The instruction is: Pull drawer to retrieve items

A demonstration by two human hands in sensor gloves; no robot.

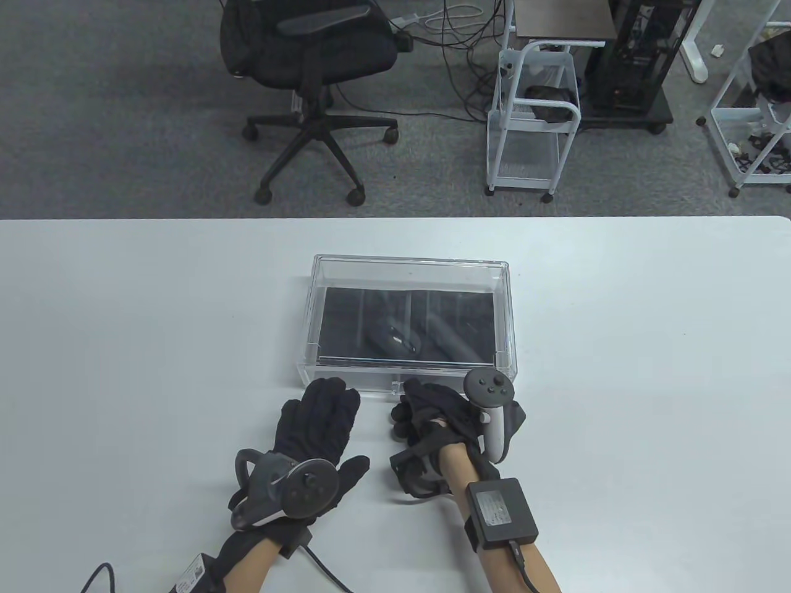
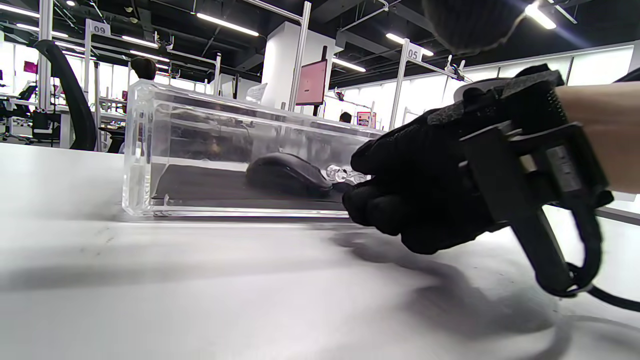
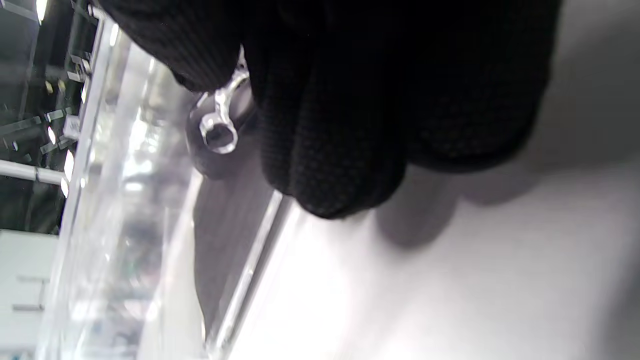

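Note:
A clear acrylic drawer box point(image 1: 411, 267) stands mid-table, its drawer pushed in. Inside, on a black liner, lie a black mouse point(image 1: 395, 341) and a dark cylindrical item point(image 1: 454, 343). My right hand point(image 1: 411, 401) is curled at the front of the drawer and pinches its small clear handle point(image 1: 397, 386). The left wrist view shows the box point(image 2: 145, 150), the mouse point(image 2: 287, 175), the handle point(image 2: 344, 173) and the right hand point(image 2: 400, 200) at it. In the right wrist view the handle point(image 3: 220, 127) sits between my gloved fingers point(image 3: 340, 125). My left hand point(image 1: 327, 401) lies flat on the table just before the box's front left, holding nothing.
The white table point(image 1: 618, 370) stretches wide on both sides of the box. Beyond its far edge are an office chair point(image 1: 309, 68) and a white wire cart point(image 1: 534, 123) on the floor.

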